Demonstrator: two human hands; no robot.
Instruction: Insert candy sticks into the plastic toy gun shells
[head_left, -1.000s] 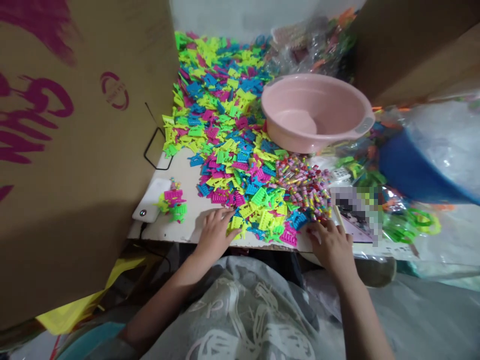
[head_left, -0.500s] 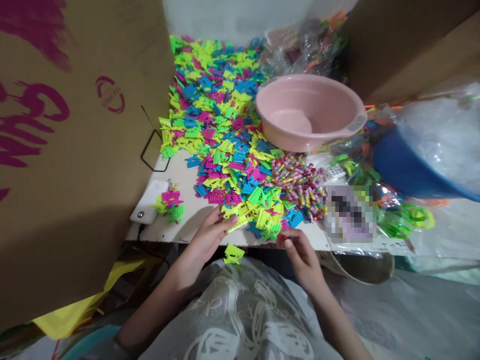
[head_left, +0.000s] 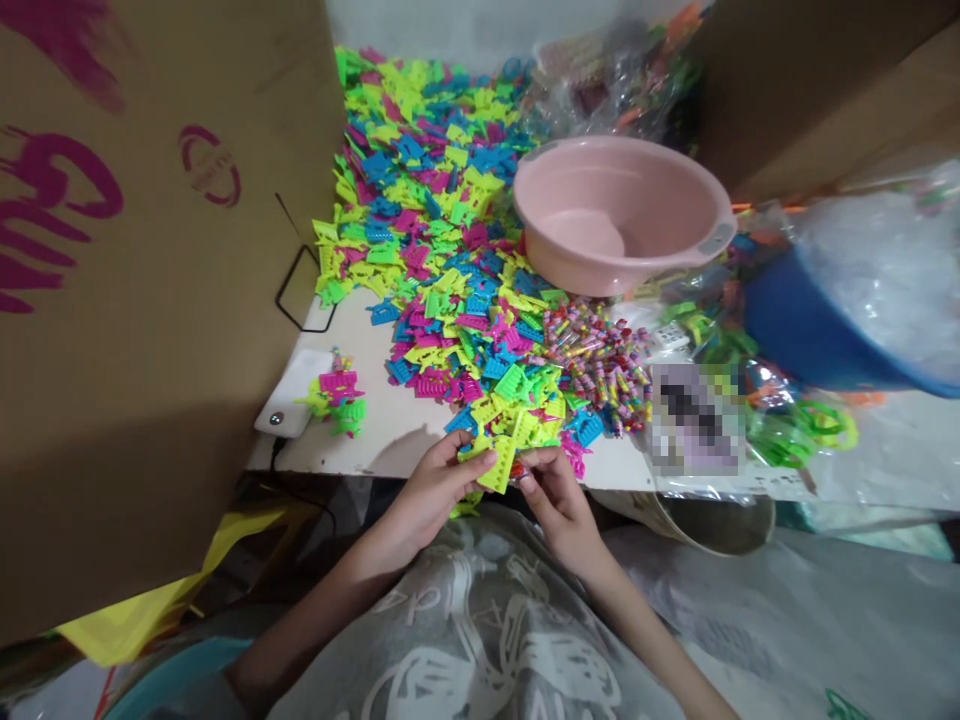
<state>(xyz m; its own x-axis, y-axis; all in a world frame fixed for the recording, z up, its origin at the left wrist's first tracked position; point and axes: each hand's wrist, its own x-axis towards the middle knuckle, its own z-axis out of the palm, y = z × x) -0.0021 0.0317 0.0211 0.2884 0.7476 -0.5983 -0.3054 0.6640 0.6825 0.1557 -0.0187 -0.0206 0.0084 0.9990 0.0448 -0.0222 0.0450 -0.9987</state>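
Note:
My left hand [head_left: 431, 490] is closed on a yellow plastic toy piece [head_left: 501, 465] with a slotted edge, thumb on top, just over the table's front edge. Close against its right side, my right hand [head_left: 559, 495] pinches a small red wrapped item [head_left: 517, 469], seemingly a candy roll; the fingers partly cover it. Past my hands spreads a heap of plastic toy pieces [head_left: 427, 230] in yellow, green, blue and pink. Small wrapped candy rolls [head_left: 600, 365] lie piled at its right. Another yellow piece [head_left: 466, 506] is partly hidden on my lap below my left hand.
Behind the candy stands a pink basin [head_left: 592, 268]. A cardboard box [head_left: 187, 330] walls the left side. A white power bank [head_left: 294, 395] with a cable lies beside several toy pieces [head_left: 341, 400]. At right are a blue tub [head_left: 802, 330] and plastic bags [head_left: 787, 440].
My right hand has moved left with the red item, up to the yellow piece. My left hand has shifted slightly right and down, lifting the yellow piece off the heap. The view has tilted slightly.

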